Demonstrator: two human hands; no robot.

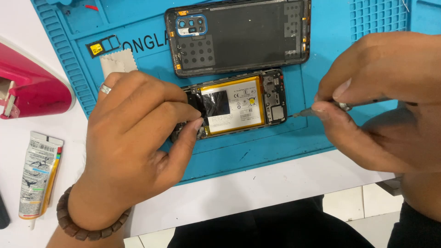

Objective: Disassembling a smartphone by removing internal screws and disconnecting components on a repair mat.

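Note:
An opened phone lies on a blue work mat, its yellow-edged battery and black boards exposed. My left hand, with a ring and a bead bracelet, presses down on the phone's left end, thumb and fingers around it. My right hand pinches a thin metal tool whose tip meets the phone's right edge. The phone's detached back cover, inner side up with a blue camera frame, lies just beyond it.
A card tray and a small grey cloth lie on the mat at upper left. A pink tape dispenser and a glue tube sit on the white table at left. The table's front edge runs below.

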